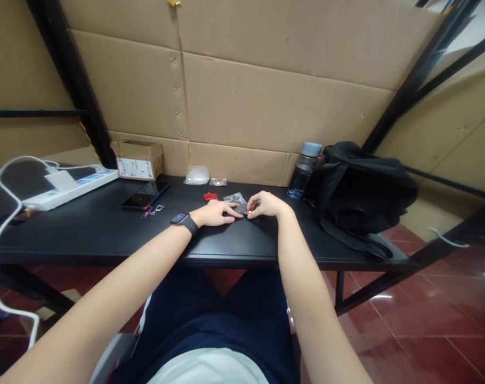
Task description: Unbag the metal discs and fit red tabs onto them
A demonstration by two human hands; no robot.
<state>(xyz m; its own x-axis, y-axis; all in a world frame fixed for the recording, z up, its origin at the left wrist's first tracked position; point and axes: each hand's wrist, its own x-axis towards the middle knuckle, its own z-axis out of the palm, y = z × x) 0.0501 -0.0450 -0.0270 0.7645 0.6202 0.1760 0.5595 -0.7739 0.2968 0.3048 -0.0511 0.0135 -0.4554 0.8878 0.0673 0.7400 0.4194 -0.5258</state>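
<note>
My left hand (216, 213), with a dark watch (181, 218) on its wrist, lies low on the black table, fingers stretched toward a small clear plastic bag (235, 199). Its fingertips rest at the bag's near edge. Just right of them my right hand (267, 205) is closed in a pinch at the bag's right side. A bit of red and something pale show at its fingertips, too small to name. Behind my left hand sits a little pile of red pieces (211, 197).
A phone (145, 196) and a keyring (158, 209) lie to the left, near a white power strip (72, 190) and a cardboard box (136, 160). Clear packets (197, 175) lie at the back. A water bottle (304, 170) and black backpack (362, 186) stand right.
</note>
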